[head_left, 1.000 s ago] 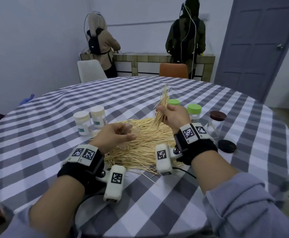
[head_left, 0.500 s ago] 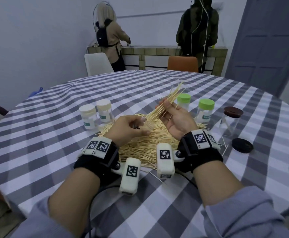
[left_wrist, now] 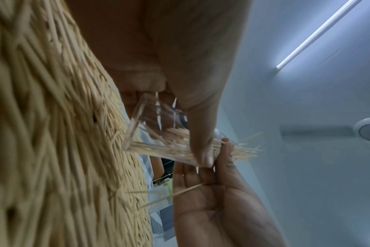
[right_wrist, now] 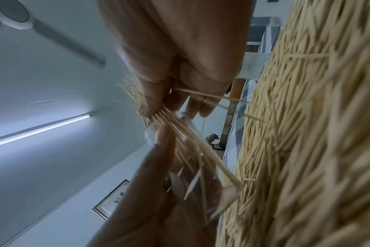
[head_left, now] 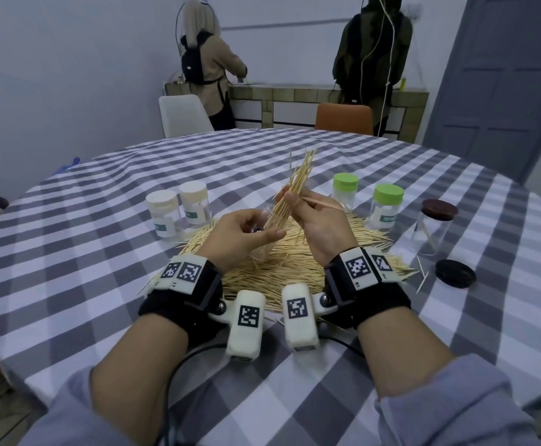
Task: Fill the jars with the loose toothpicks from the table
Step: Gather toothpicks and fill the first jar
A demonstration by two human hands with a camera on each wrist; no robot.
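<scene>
My left hand [head_left: 246, 235] grips a clear jar [left_wrist: 158, 133], tilted above the toothpick pile [head_left: 294, 262]. My right hand [head_left: 314, 220] pinches a bundle of toothpicks [head_left: 294, 188] between thumb and fingers. The bundle's lower ends reach into the jar's mouth, and its upper ends fan out above the hand. One stray toothpick [head_left: 322, 203] sticks out sideways across my right fingers. In the left wrist view toothpicks lie inside the jar. The right wrist view shows the bundle [right_wrist: 180, 133] running from my thumb down into the jar.
Two cream-lidded jars [head_left: 179, 210] stand left of the pile, two green-lidded jars [head_left: 365, 201] to its right. Further right are a clear jar with a brown lid [head_left: 433, 226] and a loose dark lid [head_left: 455, 273]. Two people stand at a counter beyond the table.
My right hand has brought the bundle from upright above the pile down to the jar, and its lower ends have gone into the mouth. My left hand lifted and tilted the jar toward it.
</scene>
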